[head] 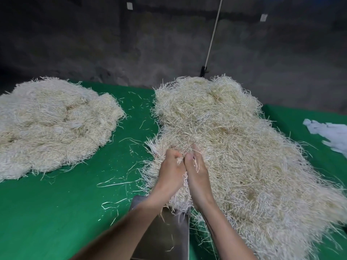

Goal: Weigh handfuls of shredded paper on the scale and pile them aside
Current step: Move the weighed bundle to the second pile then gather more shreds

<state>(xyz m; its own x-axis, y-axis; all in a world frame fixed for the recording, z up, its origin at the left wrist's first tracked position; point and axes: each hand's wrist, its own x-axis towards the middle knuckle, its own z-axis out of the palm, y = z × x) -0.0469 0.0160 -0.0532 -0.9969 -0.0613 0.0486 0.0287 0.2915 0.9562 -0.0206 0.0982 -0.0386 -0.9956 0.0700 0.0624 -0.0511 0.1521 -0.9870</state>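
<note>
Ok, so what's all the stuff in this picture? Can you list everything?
big paper heap: one, cream-white shreds, right half of table
second paper heap: one, cream-white, far left
loose strands: many, white, scattered between the heaps
scale tray: one, grey metal, near edge, under the wrists
white scraps: one bunch, far right edge
table: one, green
cord: one, white, slanting up the dark wall
left grip: one, clutching shreds at the big heap's near edge
right grip: one, beside it, fingers dug into the shreds
</note>
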